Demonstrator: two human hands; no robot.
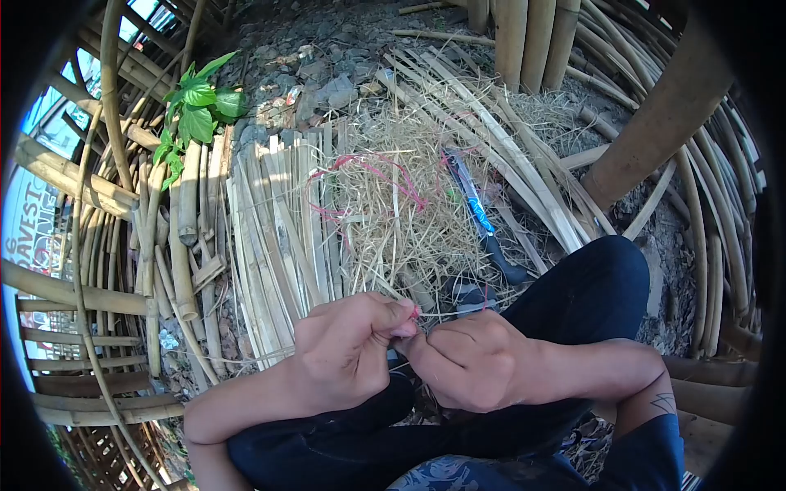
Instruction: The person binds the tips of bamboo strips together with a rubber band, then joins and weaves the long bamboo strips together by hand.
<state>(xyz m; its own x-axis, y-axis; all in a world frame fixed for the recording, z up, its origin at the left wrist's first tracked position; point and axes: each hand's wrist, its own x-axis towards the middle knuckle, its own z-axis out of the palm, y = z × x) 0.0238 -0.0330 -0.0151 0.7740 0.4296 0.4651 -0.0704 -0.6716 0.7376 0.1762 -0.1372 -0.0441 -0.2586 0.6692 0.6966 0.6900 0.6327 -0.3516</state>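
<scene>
Close together over my lap, both hands are closed in pinches. My left hand (344,344) has thumb and forefinger pressed on a bit of pink string (415,313). Beside it, nearly touching, my right hand (471,360) is curled with its fingers folded in; a thin pink strand rises from it. A pale thin strip (442,314) runs between the hands, and its ends are hidden by the fingers. Past the hands, a loose tangle of pink string (417,196) lies on the straw-like shavings (377,237).
A long tool with a blue label (475,204) and a black curved handle (503,262) lies right of the shavings. Split bamboo slats (278,221) lie at left, more strips (491,131) at upper right. Bamboo poles (655,114) stand at right. A green plant (196,106) grows upper left.
</scene>
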